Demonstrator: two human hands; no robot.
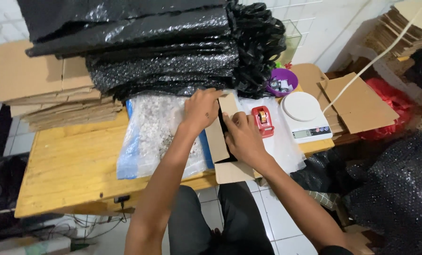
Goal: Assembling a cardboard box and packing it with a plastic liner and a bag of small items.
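A flat brown cardboard box lies at the front edge of the wooden table, partly over the edge. My left hand presses on its upper flap, fingers curled over the far end. My right hand rests on the box's right side, fingers reaching into a dark gap between the flaps. Neither hand lifts anything clear of the table.
A clear plastic bag of small pale pieces lies left of the box. A red tape dispenser, a white scale and a purple bowl stand to the right. Black bubble wrap and flattened cartons fill the back.
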